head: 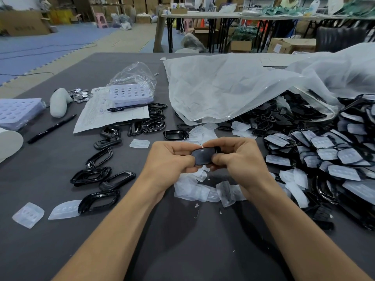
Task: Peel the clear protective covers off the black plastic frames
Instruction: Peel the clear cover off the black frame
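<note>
Two hands hold one black frame (203, 156) above a grey table (182, 250). The left hand (170, 159) pinches its left end and the right hand (233, 157) its right end, fingers curled tight. Its long axis runs hand to hand. A pale sliver (202, 146) on its far edge, probably the cover's lip, lies nearest the right fingertips. Unpeeled frames (324, 159) heap to the frame's right; bare frames (105, 175) lie to its left.

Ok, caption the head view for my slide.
Left hand and right hand grip a black frame over peeled clear covers; bare frames left, covered frames right.
</note>
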